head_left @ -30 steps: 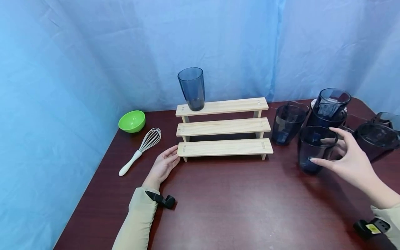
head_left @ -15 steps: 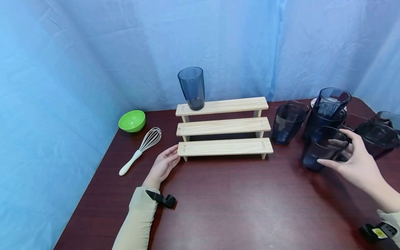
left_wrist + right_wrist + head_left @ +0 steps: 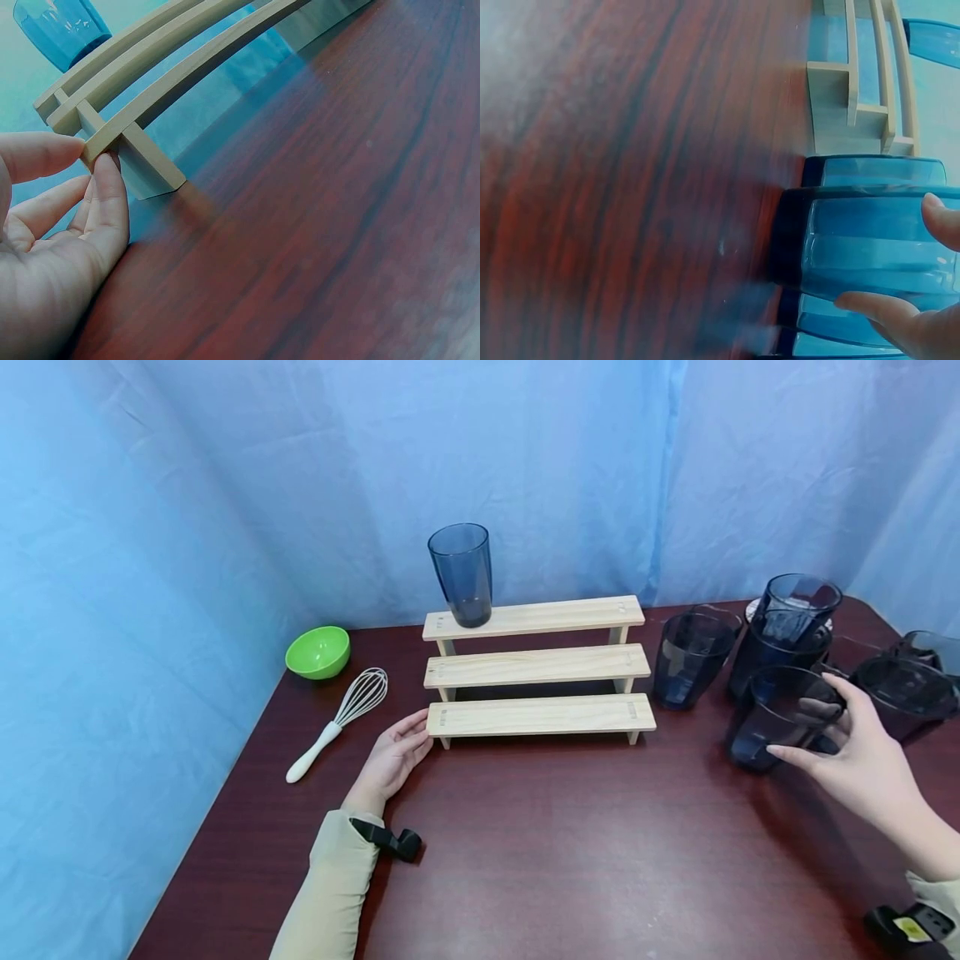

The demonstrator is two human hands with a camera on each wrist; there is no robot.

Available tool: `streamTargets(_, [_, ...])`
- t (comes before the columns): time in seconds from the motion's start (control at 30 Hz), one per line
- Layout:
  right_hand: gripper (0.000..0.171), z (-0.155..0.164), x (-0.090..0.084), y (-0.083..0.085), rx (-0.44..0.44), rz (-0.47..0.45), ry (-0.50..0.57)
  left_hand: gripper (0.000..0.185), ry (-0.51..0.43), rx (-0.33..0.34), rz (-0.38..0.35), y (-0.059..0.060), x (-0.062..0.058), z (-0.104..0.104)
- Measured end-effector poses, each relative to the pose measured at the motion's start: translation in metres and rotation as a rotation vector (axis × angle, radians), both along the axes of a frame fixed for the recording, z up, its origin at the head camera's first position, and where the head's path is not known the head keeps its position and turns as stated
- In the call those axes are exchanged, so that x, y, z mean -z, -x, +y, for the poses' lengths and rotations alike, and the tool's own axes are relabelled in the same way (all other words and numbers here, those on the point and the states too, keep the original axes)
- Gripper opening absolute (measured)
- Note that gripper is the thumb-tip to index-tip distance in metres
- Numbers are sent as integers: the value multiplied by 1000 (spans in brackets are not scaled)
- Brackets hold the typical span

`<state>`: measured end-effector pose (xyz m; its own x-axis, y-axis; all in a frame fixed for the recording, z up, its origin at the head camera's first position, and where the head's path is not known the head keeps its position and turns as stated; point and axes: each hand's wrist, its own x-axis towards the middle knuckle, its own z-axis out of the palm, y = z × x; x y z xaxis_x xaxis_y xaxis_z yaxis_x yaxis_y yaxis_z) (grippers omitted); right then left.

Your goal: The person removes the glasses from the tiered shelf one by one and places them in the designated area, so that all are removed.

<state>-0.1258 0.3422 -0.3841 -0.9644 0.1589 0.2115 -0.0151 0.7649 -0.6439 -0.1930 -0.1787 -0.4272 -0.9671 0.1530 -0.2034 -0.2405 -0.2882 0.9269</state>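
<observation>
My left hand (image 3: pixel 393 756) pinches the left end of the lowest plank of a three-step wooden display rack (image 3: pixel 540 716); in the left wrist view the thumb and a finger (image 3: pixel 111 195) meet at that plank's corner. On the right, my right hand (image 3: pixel 862 760) grips a dark blue see-through glass (image 3: pixel 761 727), thumb on the near side and fingers on the far right side. In the right wrist view, thumb and finger lie on either side of this glass (image 3: pixel 870 240). Another blue glass (image 3: pixel 463 577) stands at the left of the rack's top plank.
Several more dark glasses stand around the held one, among them one at the rack's right end (image 3: pixel 690 660) and one at the far right (image 3: pixel 903 693). A green bowl (image 3: pixel 318 653) and a white-handled whisk (image 3: pixel 330 731) lie left. Blue curtains (image 3: pixel 525 468) hang behind the table.
My right hand and the glass in it have shifted slightly to the right, and the glass leans more. The left hand and the rack have stayed put.
</observation>
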Motion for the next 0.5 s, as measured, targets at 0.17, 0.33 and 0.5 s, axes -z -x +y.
streamTargets(0.17, [99, 0, 2, 0, 29, 3, 6, 53, 3, -6, 0, 0, 0, 0])
streamTargets(0.33, [98, -1, 1, -1, 12, 11, 21, 54, 2, -7, 1, -1, -1, 0])
streamTargets(0.5, [97, 4, 5, 1, 55, 3, -25, 54, -5, -10, -11, 0, -1, 1])
